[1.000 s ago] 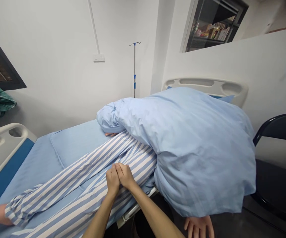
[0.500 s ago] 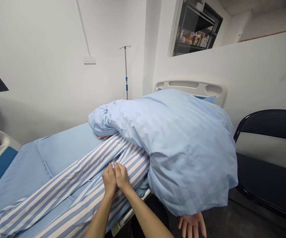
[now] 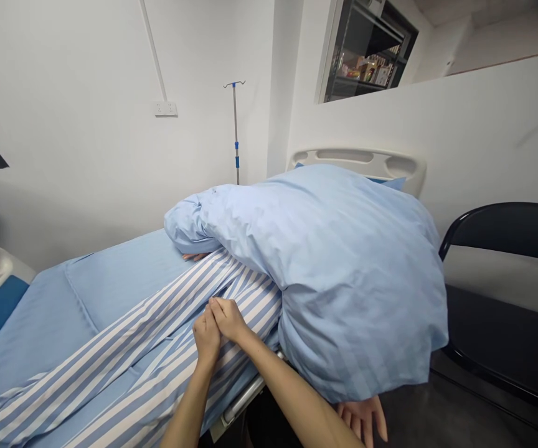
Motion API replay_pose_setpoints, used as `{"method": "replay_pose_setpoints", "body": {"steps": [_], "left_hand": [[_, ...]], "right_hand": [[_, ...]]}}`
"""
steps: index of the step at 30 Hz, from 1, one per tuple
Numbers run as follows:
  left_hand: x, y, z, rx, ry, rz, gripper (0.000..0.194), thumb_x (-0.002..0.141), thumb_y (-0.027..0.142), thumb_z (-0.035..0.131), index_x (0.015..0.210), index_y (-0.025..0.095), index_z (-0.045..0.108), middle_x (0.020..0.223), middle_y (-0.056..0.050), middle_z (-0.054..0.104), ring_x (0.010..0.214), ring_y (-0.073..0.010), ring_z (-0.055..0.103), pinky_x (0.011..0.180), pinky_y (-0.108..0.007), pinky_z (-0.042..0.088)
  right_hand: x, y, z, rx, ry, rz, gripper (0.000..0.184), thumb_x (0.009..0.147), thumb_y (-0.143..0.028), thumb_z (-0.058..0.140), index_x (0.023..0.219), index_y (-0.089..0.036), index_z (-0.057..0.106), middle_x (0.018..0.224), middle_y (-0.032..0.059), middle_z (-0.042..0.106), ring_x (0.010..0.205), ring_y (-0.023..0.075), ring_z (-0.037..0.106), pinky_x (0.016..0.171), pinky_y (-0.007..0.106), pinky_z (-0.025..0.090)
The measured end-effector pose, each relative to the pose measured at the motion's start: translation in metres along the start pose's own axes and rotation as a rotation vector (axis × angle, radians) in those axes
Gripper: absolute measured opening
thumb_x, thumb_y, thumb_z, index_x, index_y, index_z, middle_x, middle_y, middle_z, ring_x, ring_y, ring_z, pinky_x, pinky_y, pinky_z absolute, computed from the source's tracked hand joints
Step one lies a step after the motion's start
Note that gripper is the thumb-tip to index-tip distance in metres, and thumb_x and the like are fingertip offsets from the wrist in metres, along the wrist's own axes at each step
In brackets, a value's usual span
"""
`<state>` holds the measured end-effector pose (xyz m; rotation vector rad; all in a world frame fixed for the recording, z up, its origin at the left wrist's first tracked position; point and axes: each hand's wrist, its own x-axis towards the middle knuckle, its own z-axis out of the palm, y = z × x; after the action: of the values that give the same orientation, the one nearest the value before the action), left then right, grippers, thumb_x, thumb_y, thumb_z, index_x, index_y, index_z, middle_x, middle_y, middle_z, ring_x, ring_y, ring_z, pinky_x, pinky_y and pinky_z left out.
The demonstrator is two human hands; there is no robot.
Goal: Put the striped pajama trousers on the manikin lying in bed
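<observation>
My left hand is closed in a fist above the striped trousers of a person lying on the bed. Pressed against its upper side is my right hand, also curled into a fist. The palms face away, so anything inside them is hidden. A light blue quilt covers the lying person's upper body, just right of my hands. From under its lower edge an open hand of that person hangs beside the bed. Fingertips of the other hand show under the quilt's left end.
The bed sheet is light blue, with a bed rail at the near side. A pale headboard stands behind the quilt. At the right is a black folding chair. An IV pole rises by the wall.
My right hand has turned and shifted slightly up and left, over the top of my left fist. My right forearm lies lower and further right. The view has tilted slightly.
</observation>
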<state>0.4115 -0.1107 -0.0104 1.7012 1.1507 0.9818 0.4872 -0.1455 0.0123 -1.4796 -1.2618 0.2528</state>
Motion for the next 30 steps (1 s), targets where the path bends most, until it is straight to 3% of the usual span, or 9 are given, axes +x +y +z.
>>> {"method": "replay_pose_setpoints", "body": {"steps": [6, 10, 14, 22, 26, 30], "left_hand": [[0.004, 0.009, 0.006, -0.088, -0.001, 0.004, 0.044, 0.083, 0.046, 0.037, 0.058, 0.016, 0.058, 0.057, -0.006, 0.062, 0.056, -0.0168, 0.054, 0.055, -0.027, 0.038], [0.009, 0.035, 0.013, -0.196, 0.001, 0.02, 0.044, 0.082, 0.045, 0.04, 0.047, 0.019, 0.04, 0.043, 0.002, 0.043, 0.044, -0.0107, 0.039, 0.047, -0.024, 0.031], [0.011, 0.052, 0.023, -0.382, 0.012, 0.06, 0.046, 0.083, 0.045, 0.039, 0.046, 0.021, 0.025, 0.041, 0.006, 0.027, 0.042, -0.0077, 0.027, 0.045, -0.023, 0.028], [0.009, 0.009, 0.034, -0.16, 0.048, 0.005, 0.043, 0.081, 0.042, 0.041, 0.045, 0.018, 0.04, 0.042, 0.003, 0.041, 0.045, -0.0093, 0.036, 0.047, -0.024, 0.028], [0.011, 0.009, 0.033, -0.105, 0.062, 0.048, 0.044, 0.082, 0.042, 0.038, 0.046, 0.018, 0.045, 0.043, 0.001, 0.047, 0.046, -0.0107, 0.04, 0.049, -0.024, 0.028], [0.01, 0.014, 0.032, -0.062, 0.025, 0.076, 0.046, 0.084, 0.043, 0.033, 0.054, 0.016, 0.056, 0.052, -0.004, 0.058, 0.051, -0.0141, 0.048, 0.052, -0.026, 0.032]], "right_hand": [[-0.004, 0.016, 0.006, 0.102, 0.068, 0.074, 0.042, 0.091, -0.039, 0.031, 0.057, -0.018, 0.044, 0.052, -0.0018, 0.045, 0.051, 0.0103, 0.039, 0.052, 0.023, 0.026], [-0.001, 0.021, 0.003, 0.229, 0.152, 0.13, 0.042, 0.091, -0.042, 0.03, 0.057, -0.019, 0.038, 0.053, -0.0027, 0.041, 0.052, 0.0105, 0.038, 0.052, 0.023, 0.029], [0.001, 0.023, 0.001, 0.304, 0.196, 0.149, 0.041, 0.09, -0.041, 0.029, 0.057, -0.019, 0.037, 0.055, -0.0024, 0.041, 0.054, 0.0111, 0.038, 0.054, 0.024, 0.031], [0.0, 0.026, 0.004, 0.319, 0.23, 0.184, 0.039, 0.088, -0.042, 0.035, 0.056, -0.02, 0.034, 0.053, -0.0042, 0.035, 0.052, 0.0101, 0.032, 0.051, 0.023, 0.029], [0.006, 0.026, 0.0, 0.27, 0.181, 0.196, 0.04, 0.088, -0.043, 0.035, 0.055, -0.02, 0.034, 0.052, -0.004, 0.037, 0.051, 0.0101, 0.033, 0.049, 0.023, 0.028], [0.016, 0.02, -0.017, 0.081, 0.021, 0.098, 0.04, 0.088, -0.041, 0.036, 0.055, -0.019, 0.04, 0.052, -0.0033, 0.043, 0.051, 0.0097, 0.036, 0.051, 0.023, 0.027]]}}
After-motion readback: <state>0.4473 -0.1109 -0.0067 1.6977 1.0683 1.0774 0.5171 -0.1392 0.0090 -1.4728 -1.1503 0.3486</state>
